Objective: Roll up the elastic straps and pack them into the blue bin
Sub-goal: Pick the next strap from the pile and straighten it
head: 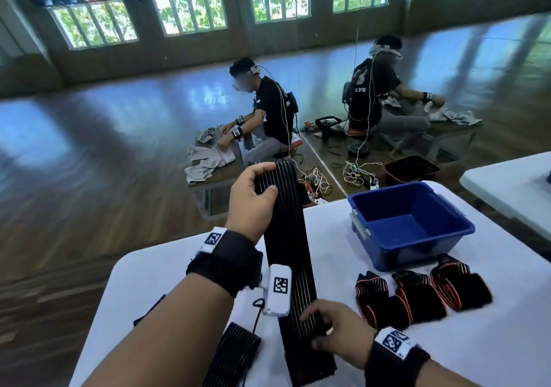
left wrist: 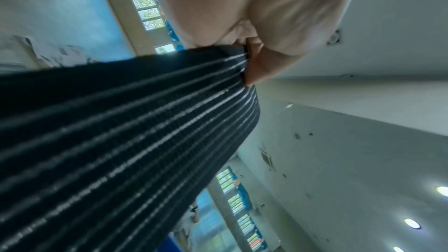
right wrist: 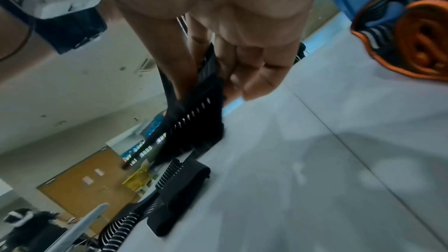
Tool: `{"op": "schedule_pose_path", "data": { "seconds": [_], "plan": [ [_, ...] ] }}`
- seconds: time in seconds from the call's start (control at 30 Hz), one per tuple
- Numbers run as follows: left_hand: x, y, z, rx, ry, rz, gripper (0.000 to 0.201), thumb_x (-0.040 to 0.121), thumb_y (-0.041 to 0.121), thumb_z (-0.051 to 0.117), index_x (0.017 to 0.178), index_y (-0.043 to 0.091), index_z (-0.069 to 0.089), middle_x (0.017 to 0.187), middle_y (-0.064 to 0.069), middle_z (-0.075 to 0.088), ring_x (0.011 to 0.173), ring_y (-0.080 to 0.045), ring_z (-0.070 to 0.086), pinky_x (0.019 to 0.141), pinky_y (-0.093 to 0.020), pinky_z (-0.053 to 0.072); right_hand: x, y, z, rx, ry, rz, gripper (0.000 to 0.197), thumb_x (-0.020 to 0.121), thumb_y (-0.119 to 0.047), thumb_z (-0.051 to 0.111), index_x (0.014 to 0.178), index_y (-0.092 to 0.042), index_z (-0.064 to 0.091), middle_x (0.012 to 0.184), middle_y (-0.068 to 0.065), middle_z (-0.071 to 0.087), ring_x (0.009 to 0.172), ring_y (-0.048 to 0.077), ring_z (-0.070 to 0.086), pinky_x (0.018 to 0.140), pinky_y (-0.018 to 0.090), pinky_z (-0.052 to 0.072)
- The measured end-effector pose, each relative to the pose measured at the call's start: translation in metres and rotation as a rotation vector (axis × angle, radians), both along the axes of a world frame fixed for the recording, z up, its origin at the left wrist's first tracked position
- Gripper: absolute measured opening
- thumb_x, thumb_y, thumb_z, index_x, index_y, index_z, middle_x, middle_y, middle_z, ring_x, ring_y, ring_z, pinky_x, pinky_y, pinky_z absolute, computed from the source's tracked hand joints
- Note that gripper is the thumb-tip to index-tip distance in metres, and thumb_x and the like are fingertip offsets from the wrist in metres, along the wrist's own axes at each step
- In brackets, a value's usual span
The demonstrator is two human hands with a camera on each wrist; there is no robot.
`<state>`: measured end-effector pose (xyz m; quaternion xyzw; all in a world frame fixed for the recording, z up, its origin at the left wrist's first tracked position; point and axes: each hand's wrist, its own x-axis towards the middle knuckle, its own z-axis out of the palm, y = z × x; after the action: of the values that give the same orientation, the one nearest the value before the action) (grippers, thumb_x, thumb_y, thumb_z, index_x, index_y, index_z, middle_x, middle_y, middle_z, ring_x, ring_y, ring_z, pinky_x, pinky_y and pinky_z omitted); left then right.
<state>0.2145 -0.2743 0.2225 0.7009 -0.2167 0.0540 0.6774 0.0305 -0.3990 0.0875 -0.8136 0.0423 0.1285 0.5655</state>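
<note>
A long black elastic strap (head: 287,243) with thin pale stripes is stretched upright over the white table (head: 447,354). My left hand (head: 253,196) pinches its upper end (left wrist: 230,68), thumb in front. Lower down, my right hand (head: 331,325) grips the same strap (right wrist: 206,102) near the table; its tail lies flat toward me. The blue bin (head: 408,225) stands empty at the back right. Three rolled black straps with orange edges (head: 423,294) lie in front of the bin, one showing close up (right wrist: 412,41). Another black striped strap (head: 234,354) lies at the lower left.
The table's left edge and rounded corner (head: 125,264) drop to a wooden floor. A second white table (head: 507,184) stands at the far right. Two seated people (head: 265,112) work with cloths beyond the table, near loose cables (head: 354,175) and a dark bin (head: 411,170).
</note>
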Motion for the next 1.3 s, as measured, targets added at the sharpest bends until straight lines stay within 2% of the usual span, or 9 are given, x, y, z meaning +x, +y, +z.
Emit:
{"op": "schedule_pose_path", "data": {
  "seconds": [0.1, 0.27, 0.4, 0.47, 0.6, 0.77, 0.93, 1.17, 1.3],
  "plan": [
    [0.015, -0.003, -0.031, 0.082, 0.064, 0.001, 0.042, 0.086, -0.006, 0.059, 0.104, 0.031, 0.066, 0.106, 0.001, 0.071, 0.094, -0.013, 0.070, 0.080, -0.033, 0.059, -0.016, 0.003, -0.022, 0.078, 0.089, -0.051, 0.041, 0.072, 0.007, 0.071, 0.105, -0.014, 0.064, 0.074, -0.006, 0.072, 0.066, 0.004, 0.064, 0.064, 0.028, 0.055],
    [0.044, -0.002, -0.091, 0.241, 0.147, 0.036, 0.037, 0.081, -0.004, 0.065, 0.100, 0.027, 0.067, 0.102, -0.001, 0.072, 0.093, -0.016, 0.070, 0.084, -0.035, 0.060, -0.042, 0.004, -0.060, 0.077, 0.215, -0.154, 0.048, 0.069, 0.004, 0.074, 0.103, -0.027, 0.064, 0.101, 0.012, 0.069, 0.082, 0.025, 0.072, 0.071, 0.040, 0.059],
    [0.063, 0.003, -0.136, 0.349, 0.250, 0.028, 0.040, 0.078, -0.011, 0.066, 0.106, 0.017, 0.068, 0.099, -0.001, 0.070, 0.077, -0.002, 0.065, 0.062, -0.011, 0.053, -0.063, 0.009, -0.079, -0.003, 0.311, -0.193, 0.046, 0.069, -0.003, 0.077, 0.100, -0.035, 0.064, 0.103, 0.013, 0.069, 0.085, 0.034, 0.070, 0.075, 0.048, 0.061],
    [0.071, 0.007, -0.156, 0.424, 0.282, 0.041, 0.043, 0.076, -0.011, 0.065, 0.110, 0.015, 0.070, 0.097, 0.001, 0.068, 0.075, 0.002, 0.061, 0.058, -0.005, 0.047, -0.072, 0.014, -0.084, -0.040, 0.350, -0.230, 0.045, 0.072, -0.004, 0.078, 0.101, -0.034, 0.063, 0.102, 0.007, 0.069, 0.082, 0.028, 0.070, 0.077, 0.046, 0.060],
    [0.085, 0.006, -0.192, 0.509, 0.365, 0.021, 0.047, 0.074, -0.010, 0.065, 0.112, 0.018, 0.071, 0.107, -0.002, 0.071, 0.094, -0.017, 0.069, 0.084, -0.031, 0.059, -0.090, 0.024, -0.090, -0.051, 0.363, -0.311, 0.044, 0.069, -0.015, 0.082, 0.101, -0.038, 0.061, 0.107, -0.002, 0.063, 0.088, 0.018, 0.067, 0.080, 0.039, 0.060],
    [0.089, -0.009, -0.211, 0.540, 0.359, -0.017, 0.048, 0.071, -0.009, 0.064, 0.106, 0.022, 0.071, 0.105, -0.001, 0.071, 0.096, -0.022, 0.070, 0.089, -0.041, 0.059, -0.105, 0.032, -0.091, -0.211, 0.330, -0.224, 0.068, 0.065, -0.019, 0.083, 0.120, -0.042, 0.051, 0.122, -0.013, 0.043, 0.107, 0.005, 0.055, 0.090, 0.023, 0.053],
    [0.089, -0.018, -0.208, 0.547, 0.313, -0.063, 0.047, 0.076, -0.010, 0.064, 0.113, 0.018, 0.070, 0.109, -0.001, 0.069, 0.105, -0.022, 0.067, 0.093, -0.035, 0.056, -0.111, 0.033, -0.098, -0.266, 0.213, -0.212, 0.066, 0.073, 0.003, 0.068, 0.126, -0.034, 0.051, 0.128, -0.013, 0.037, 0.114, 0.001, 0.051, 0.097, 0.018, 0.048],
    [0.074, 0.010, -0.203, 0.738, 0.242, -0.030, 0.050, 0.089, 0.001, 0.059, 0.137, 0.016, 0.058, 0.144, -0.006, 0.054, 0.134, -0.023, 0.049, 0.110, -0.032, 0.038, -0.108, 0.022, -0.102, -0.317, 0.156, -0.197, 0.059, 0.078, 0.000, 0.069, 0.124, -0.032, 0.052, 0.125, -0.012, 0.045, 0.115, 0.002, 0.051, 0.104, 0.019, 0.042],
    [0.021, 0.033, -0.191, 0.793, 0.104, -0.111, 0.037, 0.091, 0.015, 0.063, 0.128, 0.021, 0.060, 0.132, -0.002, 0.056, 0.113, -0.020, 0.059, 0.101, -0.035, 0.047, -0.105, 0.013, -0.104, -0.349, 0.154, -0.121, 0.061, 0.080, -0.003, 0.069, 0.132, -0.028, 0.049, 0.125, -0.012, 0.044, 0.115, 0.003, 0.051, 0.104, 0.018, 0.042]
  ]
}}
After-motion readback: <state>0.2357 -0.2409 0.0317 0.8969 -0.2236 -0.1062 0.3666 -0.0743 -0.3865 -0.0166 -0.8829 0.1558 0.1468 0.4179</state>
